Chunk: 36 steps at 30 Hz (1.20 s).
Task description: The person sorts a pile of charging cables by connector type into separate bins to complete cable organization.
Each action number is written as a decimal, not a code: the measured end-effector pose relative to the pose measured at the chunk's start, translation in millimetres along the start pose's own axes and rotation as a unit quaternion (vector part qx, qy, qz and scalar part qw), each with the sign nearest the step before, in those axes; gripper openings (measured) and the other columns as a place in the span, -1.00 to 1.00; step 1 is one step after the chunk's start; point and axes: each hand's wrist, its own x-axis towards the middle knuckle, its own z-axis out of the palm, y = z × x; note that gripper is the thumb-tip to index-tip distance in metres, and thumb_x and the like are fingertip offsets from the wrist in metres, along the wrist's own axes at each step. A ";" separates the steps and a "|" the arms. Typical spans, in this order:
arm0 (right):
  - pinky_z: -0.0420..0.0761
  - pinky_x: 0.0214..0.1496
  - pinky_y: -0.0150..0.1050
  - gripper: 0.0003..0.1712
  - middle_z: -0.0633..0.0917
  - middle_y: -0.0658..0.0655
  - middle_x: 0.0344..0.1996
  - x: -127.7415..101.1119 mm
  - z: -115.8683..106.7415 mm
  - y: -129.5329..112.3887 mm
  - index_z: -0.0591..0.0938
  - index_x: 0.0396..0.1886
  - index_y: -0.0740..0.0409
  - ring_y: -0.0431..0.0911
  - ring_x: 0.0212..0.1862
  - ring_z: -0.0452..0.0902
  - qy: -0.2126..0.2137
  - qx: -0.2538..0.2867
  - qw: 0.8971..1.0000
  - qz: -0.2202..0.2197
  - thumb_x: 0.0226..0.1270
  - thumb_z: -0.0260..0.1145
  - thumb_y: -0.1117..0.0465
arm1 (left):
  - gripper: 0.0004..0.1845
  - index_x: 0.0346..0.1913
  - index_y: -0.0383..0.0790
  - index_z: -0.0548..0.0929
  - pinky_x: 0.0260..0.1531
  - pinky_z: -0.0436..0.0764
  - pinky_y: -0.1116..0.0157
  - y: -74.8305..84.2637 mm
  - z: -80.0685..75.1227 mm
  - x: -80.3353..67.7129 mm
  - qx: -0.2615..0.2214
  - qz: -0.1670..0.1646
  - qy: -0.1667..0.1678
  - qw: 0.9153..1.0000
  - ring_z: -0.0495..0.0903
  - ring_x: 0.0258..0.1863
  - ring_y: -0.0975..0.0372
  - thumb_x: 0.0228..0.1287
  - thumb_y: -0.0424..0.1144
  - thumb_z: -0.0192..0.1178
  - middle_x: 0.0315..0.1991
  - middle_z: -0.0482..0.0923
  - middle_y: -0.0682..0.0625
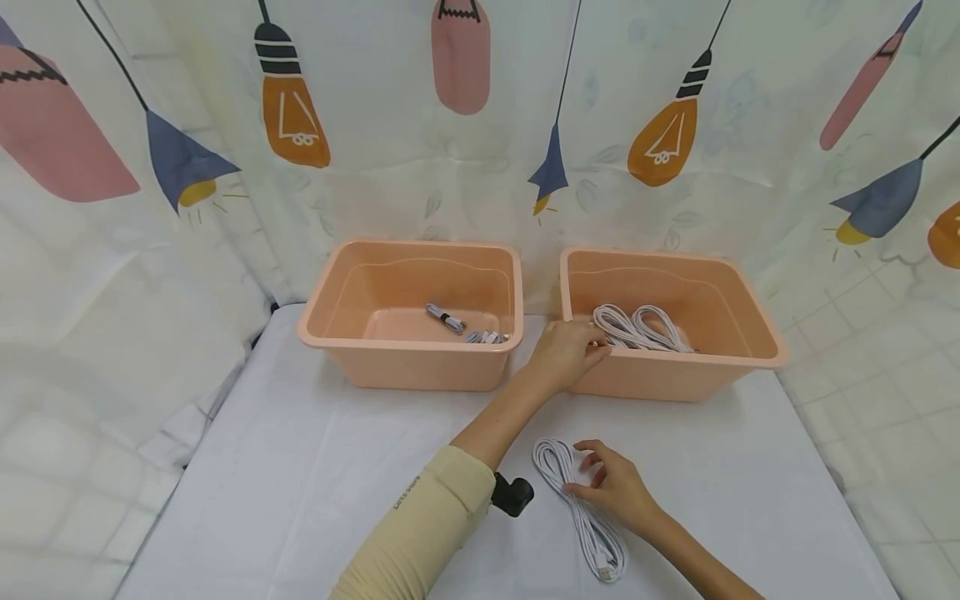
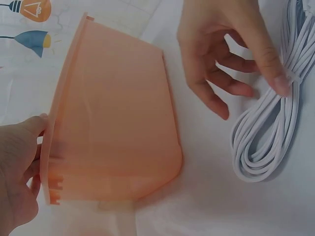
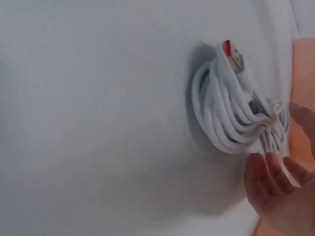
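A white cable [image 1: 595, 537], coiled into a long bundle with a tie round its middle, lies on the table. Over its right side hovers my right hand [image 1: 618, 492], fingers loosely bent, the thumb at the bundle near the tie. In the right wrist view, the cable's USB plug [image 3: 235, 56] points away from that hand. My left hand [image 1: 562, 357] is at the front-left corner of the right peach bin [image 1: 652, 379], its fingers bent at the rim. Whether they grip the rim or anything behind it is unclear. Beside them, inside that bin, are coiled white cables [image 1: 637, 335].
To the left stands another peach bin [image 1: 420, 367], holding a small grey cable bundle [image 1: 446, 318] and a further small bundle [image 1: 486, 337]. A white cloth covers the table [image 1: 300, 483]. Behind the bins hangs a printed curtain [image 1: 480, 183]. A black device [image 1: 513, 497] sticks out from the left wrist.
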 end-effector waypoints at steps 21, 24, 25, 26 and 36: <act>0.47 -0.39 -0.37 -0.13 0.57 0.01 -0.39 1.2 17.0 -8.0 0.53 0.28 0.36 -0.19 -0.43 0.46 0.005 0.003 0.999 0.036 -0.11 0.69 0.42 | -0.79 -0.06 -0.01 0.86 0.01 0.55 0.22 -1.6 1.4 -0.6 0.000 -0.010 -0.009 1.000 0.68 -0.16 0.28 0.56 -0.06 0.26 -0.18 0.77 0.13; 0.52 -0.35 -0.36 -0.14 0.60 0.04 -0.38 1.9 13.6 -6.2 0.53 0.28 0.32 -0.17 -0.40 0.51 -0.005 0.011 0.999 0.035 -0.10 0.68 0.41 | -0.79 -0.06 -0.01 0.86 0.02 0.55 0.22 -1.4 1.7 -0.2 0.003 -0.011 -0.011 1.000 0.68 -0.15 0.28 0.56 -0.06 0.25 -0.17 0.77 0.12; 0.54 -0.34 -0.35 -0.14 0.61 0.04 -0.38 2.1 12.1 -5.4 0.53 0.28 0.31 -0.16 -0.39 0.53 -0.010 0.014 0.999 0.032 -0.10 0.68 0.41 | -0.79 -0.06 -0.01 0.86 0.01 0.55 0.22 -1.3 1.7 -0.1 0.002 -0.010 -0.011 1.000 0.68 -0.15 0.28 0.56 -0.06 0.25 -0.18 0.77 0.12; 0.55 -0.33 -0.35 -0.14 0.62 0.05 -0.38 2.4 10.5 -4.9 0.53 0.29 0.30 -0.16 -0.38 0.55 -0.015 0.016 0.999 0.029 -0.09 0.68 0.40 | -0.79 -0.06 -0.01 0.86 0.01 0.55 0.22 -1.4 1.8 0.0 0.002 -0.009 -0.010 1.000 0.68 -0.16 0.28 0.56 -0.06 0.25 -0.18 0.77 0.12; 0.59 -0.32 -0.33 -0.15 0.67 0.05 -0.35 6.2 -13.3 2.4 0.50 0.34 0.29 -0.21 -0.39 0.56 -0.056 0.011 0.998 -0.030 0.02 0.67 0.33 | -0.79 -0.06 -0.03 0.86 0.04 0.55 0.20 -0.8 -0.7 -0.8 -0.010 -0.006 -0.009 1.000 0.70 -0.13 0.27 0.56 -0.07 0.26 -0.18 0.79 0.11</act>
